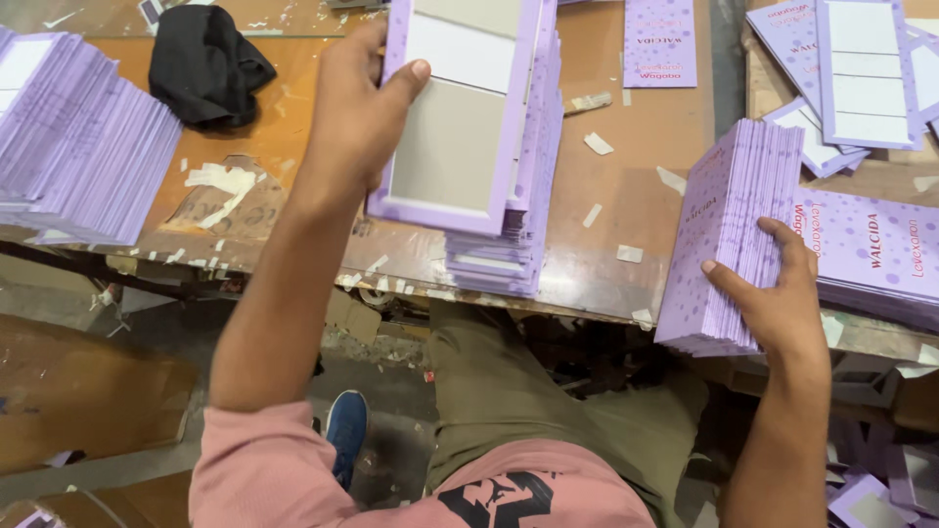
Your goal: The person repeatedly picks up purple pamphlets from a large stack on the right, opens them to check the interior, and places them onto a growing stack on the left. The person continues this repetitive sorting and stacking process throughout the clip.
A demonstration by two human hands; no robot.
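Two hands on lilac card stacks at the bench's near edge

The top card [455, 117], lilac-framed with grey panels, is gripped along its left side by the left hand [357, 112], thumb on its face, arm reaching forward over the middle stack [509, 249]. The right hand [778, 298] grasps an upright bundle [729, 225] near the right corner, fingers against its near side. A black cloth [205, 64] lies toward the far left.
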